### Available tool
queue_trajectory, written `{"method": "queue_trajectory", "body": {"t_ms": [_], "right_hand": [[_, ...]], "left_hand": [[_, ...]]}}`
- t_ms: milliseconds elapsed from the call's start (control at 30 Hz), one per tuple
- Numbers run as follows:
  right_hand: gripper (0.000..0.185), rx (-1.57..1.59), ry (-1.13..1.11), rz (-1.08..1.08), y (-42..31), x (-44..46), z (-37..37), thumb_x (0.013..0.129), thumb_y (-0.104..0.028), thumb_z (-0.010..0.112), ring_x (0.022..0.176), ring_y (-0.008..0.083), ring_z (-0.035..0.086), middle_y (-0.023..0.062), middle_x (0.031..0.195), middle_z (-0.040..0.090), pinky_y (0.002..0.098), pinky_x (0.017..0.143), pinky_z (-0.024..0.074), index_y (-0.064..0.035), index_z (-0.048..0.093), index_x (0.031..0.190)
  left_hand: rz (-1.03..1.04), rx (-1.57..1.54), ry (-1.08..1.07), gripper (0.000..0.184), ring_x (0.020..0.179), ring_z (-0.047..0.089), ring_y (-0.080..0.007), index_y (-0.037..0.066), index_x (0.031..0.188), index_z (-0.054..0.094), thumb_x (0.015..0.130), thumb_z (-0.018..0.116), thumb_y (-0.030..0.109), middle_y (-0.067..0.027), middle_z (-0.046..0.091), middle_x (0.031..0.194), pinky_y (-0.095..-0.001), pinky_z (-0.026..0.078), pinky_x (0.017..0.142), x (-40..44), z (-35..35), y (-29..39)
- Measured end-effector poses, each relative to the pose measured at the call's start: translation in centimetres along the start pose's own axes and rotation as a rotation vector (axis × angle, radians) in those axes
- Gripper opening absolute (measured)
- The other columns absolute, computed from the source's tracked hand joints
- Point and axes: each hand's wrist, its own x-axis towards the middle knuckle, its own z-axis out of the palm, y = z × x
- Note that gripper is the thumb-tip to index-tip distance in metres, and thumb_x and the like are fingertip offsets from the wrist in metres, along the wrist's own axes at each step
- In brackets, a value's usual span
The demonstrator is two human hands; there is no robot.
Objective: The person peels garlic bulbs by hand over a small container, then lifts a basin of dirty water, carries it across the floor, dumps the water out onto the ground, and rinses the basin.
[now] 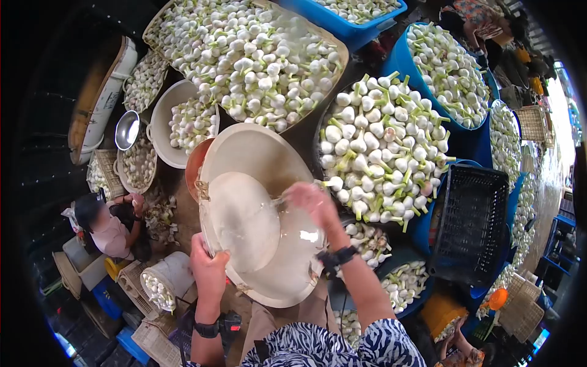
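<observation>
A large cream-coloured basin [293, 168] is tilted in front of me, its inside wet and shiny. My left hand [208, 269] is closed on the basin's near left rim, thumb over the edge. Over the basin's inside is my right hand [310, 203], its fingers smeared by motion. Something small and clear, perhaps water, shows by its fingertips; whether anything is held cannot be made out. Just right of the basin stands a heaped tub of garlic bulbs [379, 147] with green stems.
Beyond the basin lies a big container of garlic [263, 61]. A white bucket [183, 122] holds more bulbs at left. Blue tubs of garlic [449, 76] and a black crate [469, 220] stand at right. A seated person [113, 226] is at left; other people are at the right edge.
</observation>
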Motion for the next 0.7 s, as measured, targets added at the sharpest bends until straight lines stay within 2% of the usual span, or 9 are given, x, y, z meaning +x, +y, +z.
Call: {"method": "queue_trajectory", "body": {"t_ms": [167, 467, 500, 533, 567, 600, 633, 667, 700], "right_hand": [[0.043, 0.002, 0.299, -0.210, -1.0, 4.5, -16.3, 0.094, -0.032, 0.042, 0.096, 0.0282, 0.059, 0.0187, 0.105, 0.061, 0.0385, 0.088, 0.0462, 0.0077, 0.054, 0.107], [0.035, -0.117, 0.523, -0.260, 1.0, 7.3, -21.9, 0.091, -0.027, 0.041, 0.089, 0.0272, 0.060, 0.0180, 0.092, 0.064, 0.0378, 0.084, 0.0461, 0.0034, 0.058, 0.093], [0.033, 0.086, 0.381, -0.130, -0.6, 6.1, -19.5, 0.090, -0.027, 0.043, 0.089, 0.0288, 0.060, 0.0188, 0.094, 0.063, 0.0394, 0.082, 0.0468, 0.0028, 0.058, 0.092], [0.032, 0.180, 0.142, -0.277, -0.3, 5.1, -17.3, 0.091, -0.026, 0.044, 0.092, 0.0290, 0.059, 0.0181, 0.095, 0.062, 0.0411, 0.083, 0.0468, 0.0024, 0.058, 0.095], [0.029, -0.063, 0.218, -0.250, 0.6, 3.8, -14.1, 0.091, -0.024, 0.046, 0.097, 0.0278, 0.058, 0.0146, 0.099, 0.061, 0.0409, 0.086, 0.0467, 0.0005, 0.057, 0.102], [0.037, -0.023, 0.166, -0.238, 1.5, 2.6, -8.8, 0.095, -0.025, 0.034, 0.102, 0.0286, 0.058, 0.0181, 0.105, 0.061, 0.0430, 0.095, 0.0412, 0.0024, 0.054, 0.110], [0.042, -0.054, 0.224, -0.054, 2.4, 0.6, -2.3, 0.095, -0.027, 0.035, 0.108, 0.0260, 0.054, 0.0173, 0.117, 0.055, 0.0411, 0.096, 0.0399, 0.0020, 0.046, 0.123], [0.052, -0.354, -0.009, 0.003, 6.5, 0.2, -0.7, 0.094, -0.036, 0.037, 0.114, 0.0244, 0.049, 0.0159, 0.127, 0.049, 0.0387, 0.096, 0.0393, 0.0013, 0.038, 0.131], [0.049, -0.338, 0.056, 0.242, 7.0, -1.7, 5.0, 0.094, -0.032, 0.045, 0.115, 0.0225, 0.048, 0.0106, 0.127, 0.050, 0.0373, 0.097, 0.0378, -0.0021, 0.040, 0.131]], "left_hand": [[-0.109, -0.092, -0.005, 0.030, 0.073, 0.048, -0.0106, 0.001, 0.093, 0.049, 0.064, 0.056, -0.001, -0.0025, 0.052, 0.081, -0.0242, 0.041, 0.067, 0.1, 0.7, 0.4], [-0.084, 0.028, -0.004, 0.030, 0.066, 0.047, -0.0094, 0.000, 0.094, 0.047, 0.066, 0.059, 0.000, -0.0015, 0.051, 0.075, -0.0246, 0.042, 0.062, 0.7, 1.5, 1.4], [-0.046, 0.016, 0.002, 0.030, 0.066, 0.048, -0.0095, -0.001, 0.093, 0.047, 0.066, 0.060, 0.001, -0.0026, 0.052, 0.075, -0.0256, 0.042, 0.061, 0.7, 1.9, 2.0], [-0.017, 0.000, 0.008, 0.030, 0.067, 0.049, -0.0097, -0.001, 0.092, 0.046, 0.066, 0.062, 0.003, -0.0038, 0.053, 0.074, -0.0266, 0.042, 0.060, 0.6, 2.2, 2.5], [-0.025, -0.011, 0.009, 0.030, 0.067, 0.049, -0.0097, -0.001, 0.092, 0.046, 0.066, 0.062, 0.003, -0.0038, 0.053, 0.074, -0.0266, 0.042, 0.060, 0.5, 2.2, 2.3], [-0.001, 0.072, -0.004, 0.032, 0.067, 0.052, -0.0126, -0.002, 0.092, 0.046, 0.067, 0.064, 0.004, -0.0068, 0.055, 0.074, -0.0284, 0.043, 0.061, 0.5, 2.2, 2.1], [0.039, 0.153, -0.010, 0.033, 0.067, 0.055, -0.0155, -0.003, 0.092, 0.046, 0.067, 0.066, 0.006, -0.0098, 0.056, 0.074, -0.0302, 0.044, 0.061, 0.6, 2.1, 2.6], [0.054, 0.145, -0.011, 0.033, 0.067, 0.055, -0.0155, -0.003, 0.092, 0.046, 0.067, 0.066, 0.006, -0.0098, 0.056, 0.074, -0.0302, 0.044, 0.061, 0.3, 1.9, 4.1], [0.085, 0.191, 0.006, 0.033, 0.066, 0.053, -0.0145, -0.003, 0.092, 0.047, 0.067, 0.066, 0.007, -0.0094, 0.055, 0.073, -0.0297, 0.044, 0.062, -0.5, 1.7, 6.0]]}}
